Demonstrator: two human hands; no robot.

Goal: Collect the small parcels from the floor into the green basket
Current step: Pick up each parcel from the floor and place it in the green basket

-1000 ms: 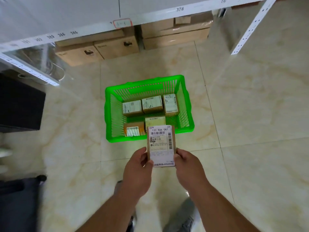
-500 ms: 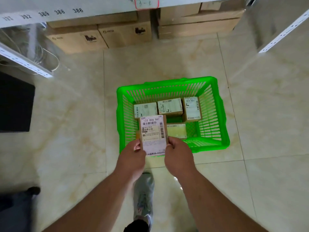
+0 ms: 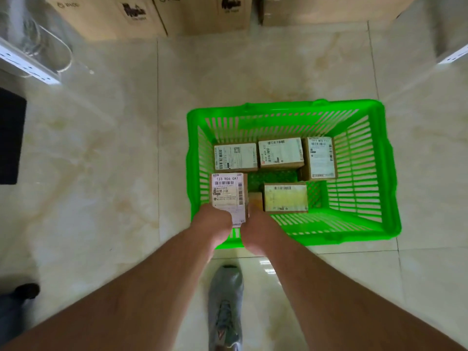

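The green basket stands on the tiled floor in front of me. Inside it lie several small cardboard parcels with white labels, among them one at the back left, one at the back middle and one with a yellowish label. I hold another small parcel, label up, inside the basket's near left corner. My left hand grips its near left edge and my right hand its near right edge. A further parcel lies partly hidden beneath it.
Large cardboard boxes line the floor at the back under a shelf. A white shelf rail runs at upper left, a dark object sits at the left edge. My grey shoe is just before the basket.
I have stepped closer to the basket. Both hands have carried the labelled parcel forward and down, from in front of the basket's near rim into its near left corner.
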